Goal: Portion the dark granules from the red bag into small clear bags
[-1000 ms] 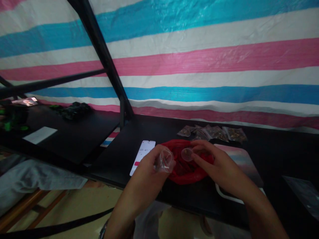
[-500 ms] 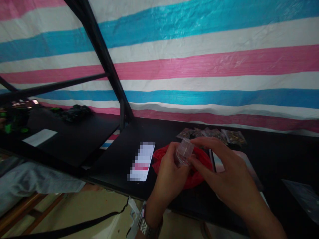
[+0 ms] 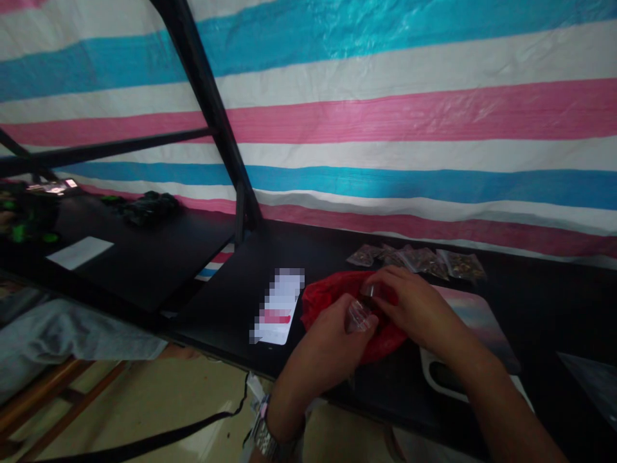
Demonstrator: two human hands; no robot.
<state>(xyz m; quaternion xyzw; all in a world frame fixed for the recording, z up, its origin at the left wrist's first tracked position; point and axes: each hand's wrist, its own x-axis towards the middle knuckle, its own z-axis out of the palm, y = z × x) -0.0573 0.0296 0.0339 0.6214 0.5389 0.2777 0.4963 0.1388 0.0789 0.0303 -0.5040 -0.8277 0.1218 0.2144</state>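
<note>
My left hand (image 3: 332,337) is closed around a clear, shiny piece of plastic (image 3: 357,315), perhaps a small bag, over the near side of a red plastic bag (image 3: 328,289). Inside the mouth of that bag, my right hand (image 3: 402,299) pinches a small clear cup-like piece (image 3: 370,290), partly hidden by the fingers. The red bag lies open on the black table; its contents are dark and hard to make out. Under my right forearm sits a flat pastel-topped device (image 3: 482,321) with a dark oval window, resembling a small scale.
Several clear packets of small brownish pieces (image 3: 419,262) lie along the back. A lit phone (image 3: 279,305) rests left of the red bag, and a clear plastic sheet (image 3: 590,386) at the right. Left, beyond a black frame post (image 3: 212,109), a person's grey sleeve (image 3: 81,337) shows.
My right hand has moved away from the left with the clear cup-like piece and gone down into the red bag. My left hand keeps the clear plastic, now lower.
</note>
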